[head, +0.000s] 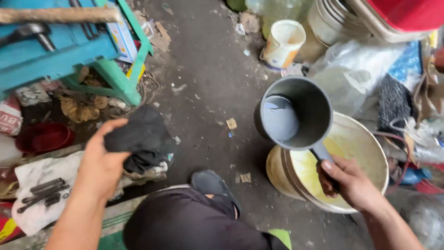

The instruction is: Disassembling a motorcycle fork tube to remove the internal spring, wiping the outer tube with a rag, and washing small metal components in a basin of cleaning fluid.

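My right hand (350, 181) grips the handle of a grey plastic dipper (296, 113), held tilted with a little water pooled inside. The dipper hangs over the rim of a yellowish bucket (370, 153) on the ground. My left hand (101, 159) is closed on a dark crumpled rag (141, 138), raised above a white cloth. My knee in dark trousers (185, 222) and a dark shoe (212, 184) fill the bottom centre.
A teal and green wooden bench (69, 51) stands at the upper left. Several dark metal bolts (44, 190) lie on a white cloth (41, 171). A paint can (283, 44), plastic bags (351, 69) and stacked basins (351, 18) crowd the upper right. Dirty concrete floor (208, 78) lies between.
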